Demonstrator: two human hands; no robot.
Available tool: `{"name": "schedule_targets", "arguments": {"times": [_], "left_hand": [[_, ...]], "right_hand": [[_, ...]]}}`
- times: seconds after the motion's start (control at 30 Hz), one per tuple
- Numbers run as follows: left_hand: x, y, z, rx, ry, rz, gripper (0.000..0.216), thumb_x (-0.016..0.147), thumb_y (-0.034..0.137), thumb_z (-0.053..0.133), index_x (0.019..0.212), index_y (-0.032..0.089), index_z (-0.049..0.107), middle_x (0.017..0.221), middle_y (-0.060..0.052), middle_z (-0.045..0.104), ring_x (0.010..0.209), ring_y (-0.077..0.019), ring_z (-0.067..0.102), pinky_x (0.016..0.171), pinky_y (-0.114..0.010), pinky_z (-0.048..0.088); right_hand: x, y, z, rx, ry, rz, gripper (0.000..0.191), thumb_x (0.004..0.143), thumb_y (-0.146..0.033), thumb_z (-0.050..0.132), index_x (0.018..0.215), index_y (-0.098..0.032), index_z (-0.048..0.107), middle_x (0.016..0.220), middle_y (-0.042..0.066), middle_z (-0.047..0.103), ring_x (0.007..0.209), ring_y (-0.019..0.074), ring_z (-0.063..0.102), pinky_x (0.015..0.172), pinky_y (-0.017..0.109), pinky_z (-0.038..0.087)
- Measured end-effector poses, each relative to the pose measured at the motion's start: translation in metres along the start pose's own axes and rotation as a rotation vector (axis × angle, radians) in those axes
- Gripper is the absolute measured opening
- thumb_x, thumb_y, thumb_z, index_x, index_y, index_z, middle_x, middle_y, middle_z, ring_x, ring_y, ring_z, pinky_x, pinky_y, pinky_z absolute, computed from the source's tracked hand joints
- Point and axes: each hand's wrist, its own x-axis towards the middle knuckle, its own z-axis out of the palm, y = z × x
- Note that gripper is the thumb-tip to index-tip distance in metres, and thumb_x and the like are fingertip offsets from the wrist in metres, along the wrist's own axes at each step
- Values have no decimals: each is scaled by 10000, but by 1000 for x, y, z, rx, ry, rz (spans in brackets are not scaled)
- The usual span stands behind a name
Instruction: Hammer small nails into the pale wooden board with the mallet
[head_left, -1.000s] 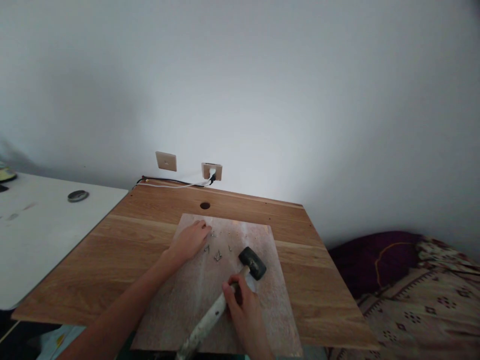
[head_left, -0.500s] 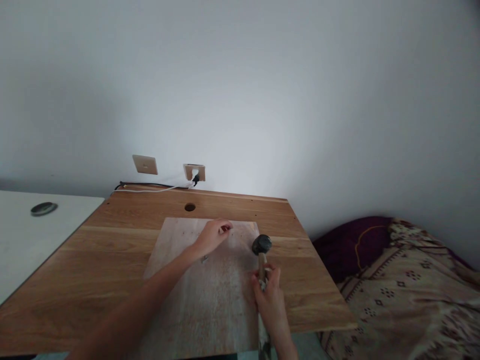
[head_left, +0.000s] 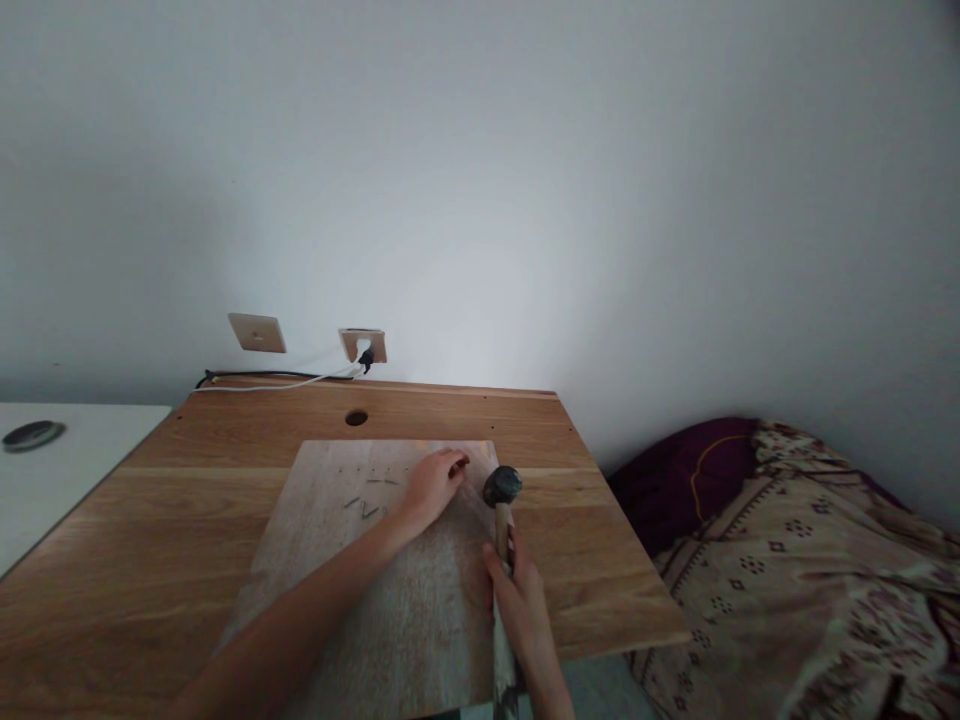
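My left hand (head_left: 435,485) rests over the upper right of a pale wooden board (head_left: 405,610), its thumb and fingers pinched together. Whatever sits between those fingertips is too small to make out. Several loose nails (head_left: 367,510) lie on the board left of that hand, and a row of small dark dots (head_left: 373,468) runs near the board's far edge. My right hand (head_left: 517,590) is wrapped round the wooden handle of a black-headed mallet (head_left: 502,486). The mallet's head is at the board's right edge, apart from my left hand.
Beneath the board is a wooden table (head_left: 585,570) with a round cable hole (head_left: 356,418). Cords run to a wall socket (head_left: 363,346) behind it. A white surface (head_left: 82,480) adjoins on the left; patterned bedding (head_left: 787,590) lies at the right.
The view has shifted slightly, so the table sits further left. My left hand has turned a little near the board's upper right, and more loose nails show. The right hand keeps its grip.
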Motion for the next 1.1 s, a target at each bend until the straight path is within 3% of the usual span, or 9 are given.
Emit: {"name": "schedule_targets", "arguments": {"times": [0.23,0.5,0.77,0.93,1.1], "left_hand": [[-1,-3,3,-75,16,-5,219,832,52,593,948,167,740,907,-55,741,776,-161,660,768,-275,500],[0,-10,4,-111,12,35,251,816,52,585,960,176,750,932,-56,739,784,-161,671,775,-280,513],[0,-7,3,-66,-12,52,261,834,66,583,990,175,761,979,-67,739,813,-174,682,806,-287,525],[-1,-5,2,-47,-10,69,221,863,105,607,996,182,766,1008,-78,737,859,-192,692,838,-295,526],[1,-6,4,-28,7,82,221,872,93,585,973,173,764,1032,-87,739,869,-194,694,830,-292,523]], "right_hand": [[0,-5,-1,34,31,12,555,908,-557,540,1276,-160,665,932,112,761,941,304,735,741,363,589],[-5,-7,1,129,-11,119,599,885,-580,546,1286,-147,651,586,14,660,463,241,620,438,319,494],[-3,-15,-3,123,-87,145,633,888,-610,513,1256,-108,627,462,-47,544,398,212,555,437,300,451],[-2,-20,-4,163,-101,136,535,880,-552,539,1188,-121,614,470,-55,540,404,202,555,424,283,434],[7,-25,-9,341,-167,250,413,819,-527,605,1056,-190,581,510,-81,543,359,153,504,361,252,404]]}}
